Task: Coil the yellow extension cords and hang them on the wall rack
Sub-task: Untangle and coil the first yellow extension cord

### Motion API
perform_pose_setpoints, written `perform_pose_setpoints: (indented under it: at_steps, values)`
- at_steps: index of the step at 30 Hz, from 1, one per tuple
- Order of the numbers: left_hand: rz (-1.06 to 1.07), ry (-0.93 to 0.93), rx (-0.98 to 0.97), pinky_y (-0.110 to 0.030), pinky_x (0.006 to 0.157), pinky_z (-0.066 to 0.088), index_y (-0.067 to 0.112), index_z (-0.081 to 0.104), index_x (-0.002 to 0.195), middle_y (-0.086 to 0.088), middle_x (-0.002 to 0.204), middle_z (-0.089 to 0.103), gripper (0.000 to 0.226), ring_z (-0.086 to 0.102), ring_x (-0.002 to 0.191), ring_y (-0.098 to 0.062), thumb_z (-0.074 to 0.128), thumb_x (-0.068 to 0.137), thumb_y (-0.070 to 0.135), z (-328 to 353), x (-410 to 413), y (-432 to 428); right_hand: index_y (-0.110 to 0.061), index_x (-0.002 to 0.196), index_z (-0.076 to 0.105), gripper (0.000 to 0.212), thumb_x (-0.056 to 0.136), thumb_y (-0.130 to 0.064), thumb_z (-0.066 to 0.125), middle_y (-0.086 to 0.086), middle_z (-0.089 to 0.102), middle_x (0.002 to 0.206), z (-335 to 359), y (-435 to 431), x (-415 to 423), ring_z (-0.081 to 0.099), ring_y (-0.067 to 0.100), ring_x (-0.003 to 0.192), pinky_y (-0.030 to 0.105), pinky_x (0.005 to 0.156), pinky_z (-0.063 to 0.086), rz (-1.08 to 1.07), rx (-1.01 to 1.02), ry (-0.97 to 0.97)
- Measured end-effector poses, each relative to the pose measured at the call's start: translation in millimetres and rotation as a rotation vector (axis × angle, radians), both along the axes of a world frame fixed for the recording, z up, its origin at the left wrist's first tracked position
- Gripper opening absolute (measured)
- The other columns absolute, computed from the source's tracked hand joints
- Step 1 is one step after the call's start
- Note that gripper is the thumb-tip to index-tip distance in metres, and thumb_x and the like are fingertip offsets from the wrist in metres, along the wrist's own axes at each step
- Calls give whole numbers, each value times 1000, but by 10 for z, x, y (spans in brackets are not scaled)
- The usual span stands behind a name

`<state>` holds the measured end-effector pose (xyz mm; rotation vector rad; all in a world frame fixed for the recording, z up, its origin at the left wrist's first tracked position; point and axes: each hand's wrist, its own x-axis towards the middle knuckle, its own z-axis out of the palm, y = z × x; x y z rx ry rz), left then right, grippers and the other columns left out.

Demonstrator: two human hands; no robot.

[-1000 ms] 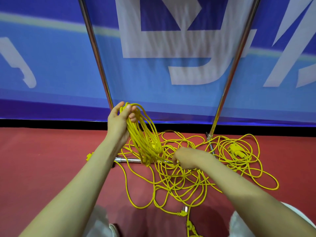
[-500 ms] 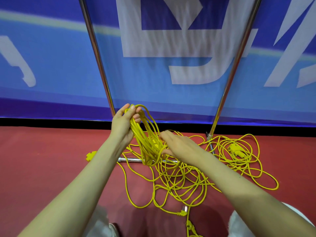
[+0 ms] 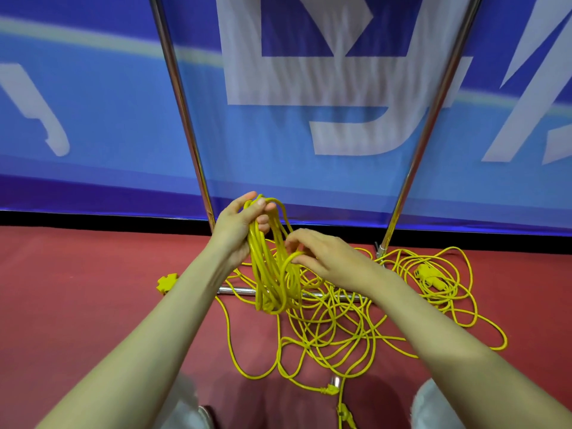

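Observation:
My left hand [image 3: 240,226] grips the top of a hanging bundle of yellow cord loops [image 3: 272,274], held above the floor. My right hand [image 3: 325,255] is just right of the bundle and pinches a strand of cord that it brings up against the loops. Below lies a loose tangle of yellow cord [image 3: 334,329] on the red floor. A second loose pile with a yellow socket block [image 3: 431,275] lies to the right. A yellow plug [image 3: 329,390] rests near my knees.
Two slanted metal poles [image 3: 185,119] [image 3: 433,103] of a rack stand in front of a blue banner wall, joined by a low crossbar [image 3: 238,291] on the floor. A yellow connector [image 3: 167,281] lies left of the crossbar. My knees [image 3: 433,404] are at the bottom edge.
My right hand rose from the floor tangle toward the bundle, carrying a strand up to my left hand. The left hand kept holding the coil.

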<state>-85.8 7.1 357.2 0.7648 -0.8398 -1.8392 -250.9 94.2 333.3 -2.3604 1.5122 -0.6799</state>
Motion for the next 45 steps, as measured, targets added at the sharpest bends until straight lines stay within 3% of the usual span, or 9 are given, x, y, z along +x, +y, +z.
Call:
perform_pose_setpoints:
  at_steps: [4, 8, 11, 15, 23, 27, 31, 39, 45]
  values:
    - [-139, 17, 9, -17, 44, 40, 4, 40, 131, -21, 90, 63, 36, 46, 47, -9, 49, 96, 1, 83, -42, 113, -19, 119, 44, 55, 88, -65, 40, 9, 67, 95, -30, -21, 0, 61, 35, 95, 39, 75, 44, -253, 97, 249]
    - [-175, -20, -29, -17, 46, 41, 6, 42, 131, -18, 91, 65, 37, 45, 49, -9, 50, 96, 2, 105, -43, 150, -22, 106, 47, 66, 77, -80, 39, 2, 60, 82, -38, -24, -17, 59, 26, 87, 38, 74, 38, -404, 264, 232]
    - [-142, -64, -54, -18, 48, 42, 7, 43, 131, -16, 87, 67, 38, 47, 50, -10, 53, 94, 2, 53, -40, 141, -19, 102, 47, 44, 80, -48, 69, -5, 51, 64, 137, -39, -83, 47, 13, 58, 35, 63, 37, -310, 347, -198]
    - [-91, -174, -104, -21, 49, 45, 8, 44, 131, -6, 73, 69, 44, 49, 50, -11, 59, 90, 3, -49, -111, 171, -14, 115, 46, 35, 89, 6, 57, 2, 61, 82, 320, 22, -168, 59, 10, 73, 28, 70, 43, 5, 425, -681]
    - [-190, -340, -184, -22, 50, 47, 6, 45, 130, -3, 70, 64, 42, 54, 51, -11, 59, 93, 21, -118, -222, 293, -18, 108, 40, 27, 93, -33, 57, -8, 57, 88, 164, -100, -97, 60, 21, 76, 45, 75, 50, -310, -44, -112]
    - [-294, -376, -250, -20, 52, 48, 14, 42, 132, 0, 69, 63, 55, 52, 51, -12, 65, 85, -2, -114, -182, 311, -19, 101, 43, 36, 88, -51, 55, -8, 61, 81, 84, -145, -173, 60, 19, 78, 39, 73, 46, -410, 72, -154]
    - [-299, -364, -321, -21, 52, 45, 16, 43, 131, -2, 58, 52, 48, 48, 51, -13, 59, 89, -1, -66, -146, 303, -20, 90, 53, 18, 90, -35, 61, 0, 60, 78, 18, -177, -332, 52, 9, 70, 29, 70, 45, -244, 249, -422]
    - [-188, -206, -351, -21, 50, 44, 13, 42, 132, -5, 72, 58, 50, 48, 53, -12, 56, 89, -5, 24, -48, 164, -19, 95, 52, 3, 97, -21, 51, -2, 63, 89, -178, -188, -447, 59, 20, 84, 29, 73, 44, -321, 398, -139]
    - [-292, -402, -353, -21, 47, 39, 10, 40, 127, -10, 84, 61, 49, 47, 50, -11, 59, 86, -11, -231, -103, 186, -15, 88, 57, 17, 97, -5, 47, 5, 47, 69, 374, -119, -581, 42, 5, 41, 19, 39, 44, -389, 62, -1075]
